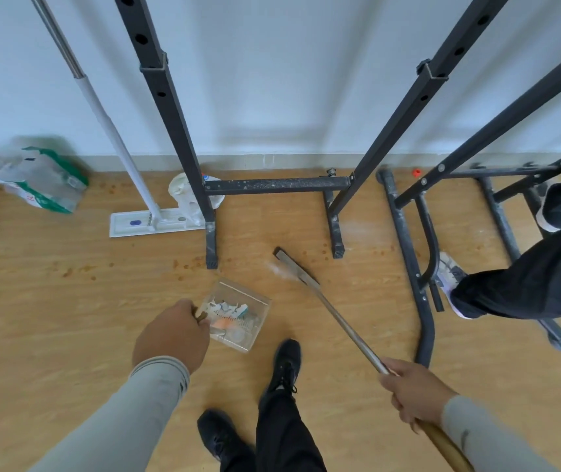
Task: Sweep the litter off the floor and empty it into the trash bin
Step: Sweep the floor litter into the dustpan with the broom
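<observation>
My left hand (170, 338) grips the handle of a clear dustpan (251, 303), which hangs just above the wooden floor and holds white, teal and orange scraps (228, 311). My right hand (415, 393) is closed around the long handle of a broom (336, 318). Its dark head (294, 267) rests on the floor to the right of the dustpan, a short gap apart, with a blurred white smear beside it. Small orange crumbs (183, 265) lie scattered on the floor ahead and to the left. No trash bin is in view.
A black metal rack (272, 185) stands against the wall ahead, another frame (408, 240) to its right. A second person's legs and white shoe (452, 277) stand among that frame. A flat mop (156, 224) leans at the wall, with a pack of bottles (37, 182) at far left. My black shoes (285, 362) are below.
</observation>
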`<state>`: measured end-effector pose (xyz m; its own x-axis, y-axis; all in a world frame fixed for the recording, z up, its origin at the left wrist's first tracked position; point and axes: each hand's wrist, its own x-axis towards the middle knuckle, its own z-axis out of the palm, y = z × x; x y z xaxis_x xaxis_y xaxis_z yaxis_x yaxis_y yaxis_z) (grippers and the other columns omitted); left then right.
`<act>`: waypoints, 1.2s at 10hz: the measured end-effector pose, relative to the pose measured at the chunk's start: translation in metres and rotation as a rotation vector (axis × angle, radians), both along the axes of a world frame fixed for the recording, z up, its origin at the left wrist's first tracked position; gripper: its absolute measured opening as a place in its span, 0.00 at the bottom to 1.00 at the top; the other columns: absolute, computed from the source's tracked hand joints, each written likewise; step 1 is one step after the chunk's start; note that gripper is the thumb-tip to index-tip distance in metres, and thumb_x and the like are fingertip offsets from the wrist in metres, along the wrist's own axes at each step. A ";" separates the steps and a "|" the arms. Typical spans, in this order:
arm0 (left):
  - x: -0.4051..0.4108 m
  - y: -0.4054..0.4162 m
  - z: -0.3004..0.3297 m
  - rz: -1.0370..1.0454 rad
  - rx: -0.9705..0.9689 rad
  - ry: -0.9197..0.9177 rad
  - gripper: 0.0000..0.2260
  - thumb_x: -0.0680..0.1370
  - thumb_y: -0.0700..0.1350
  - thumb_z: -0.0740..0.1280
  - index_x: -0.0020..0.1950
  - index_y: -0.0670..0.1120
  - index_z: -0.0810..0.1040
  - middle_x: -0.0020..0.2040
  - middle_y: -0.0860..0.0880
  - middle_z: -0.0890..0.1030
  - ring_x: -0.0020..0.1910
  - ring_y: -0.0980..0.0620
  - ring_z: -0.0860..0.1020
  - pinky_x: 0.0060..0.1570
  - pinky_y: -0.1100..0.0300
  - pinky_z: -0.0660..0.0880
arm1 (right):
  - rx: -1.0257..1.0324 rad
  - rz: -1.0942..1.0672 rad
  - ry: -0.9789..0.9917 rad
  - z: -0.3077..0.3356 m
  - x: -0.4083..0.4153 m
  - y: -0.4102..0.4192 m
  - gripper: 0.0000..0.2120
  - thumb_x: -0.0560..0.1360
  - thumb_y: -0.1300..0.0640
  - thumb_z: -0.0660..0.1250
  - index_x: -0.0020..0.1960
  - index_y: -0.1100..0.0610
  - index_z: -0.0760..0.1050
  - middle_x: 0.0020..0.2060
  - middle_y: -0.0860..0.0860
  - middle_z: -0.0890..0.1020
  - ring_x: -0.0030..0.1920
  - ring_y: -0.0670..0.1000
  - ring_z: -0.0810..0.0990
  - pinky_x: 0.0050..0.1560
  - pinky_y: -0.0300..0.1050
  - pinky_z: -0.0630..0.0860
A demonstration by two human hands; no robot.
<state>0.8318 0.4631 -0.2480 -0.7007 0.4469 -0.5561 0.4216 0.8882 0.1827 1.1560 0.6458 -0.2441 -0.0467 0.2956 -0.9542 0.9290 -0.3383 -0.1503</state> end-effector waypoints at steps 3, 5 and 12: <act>0.000 -0.003 -0.004 0.005 0.004 -0.001 0.07 0.82 0.54 0.63 0.49 0.51 0.73 0.39 0.53 0.78 0.36 0.51 0.78 0.39 0.55 0.79 | 0.143 0.063 -0.143 -0.036 -0.026 0.012 0.06 0.81 0.63 0.60 0.45 0.59 0.68 0.33 0.51 0.70 0.32 0.46 0.69 0.50 0.50 0.79; 0.000 -0.002 -0.006 0.011 0.001 0.004 0.08 0.82 0.54 0.63 0.48 0.51 0.73 0.39 0.53 0.78 0.36 0.51 0.78 0.38 0.55 0.78 | -0.040 -0.161 -0.026 -0.036 -0.129 -0.048 0.18 0.81 0.65 0.60 0.34 0.53 0.63 0.35 0.49 0.69 0.34 0.45 0.68 0.58 0.47 0.76; -0.001 -0.004 -0.004 0.039 0.020 -0.045 0.09 0.83 0.53 0.61 0.59 0.51 0.72 0.41 0.54 0.73 0.39 0.50 0.76 0.37 0.57 0.71 | 0.250 0.680 -0.041 -0.032 -0.199 0.040 0.13 0.79 0.62 0.57 0.62 0.61 0.73 0.40 0.55 0.78 0.36 0.55 0.78 0.38 0.48 0.78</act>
<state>0.8309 0.4592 -0.2518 -0.6919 0.4312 -0.5791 0.3779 0.8997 0.2184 0.9571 0.6854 -0.2764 -0.2638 0.4235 -0.8666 0.9281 0.3561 -0.1085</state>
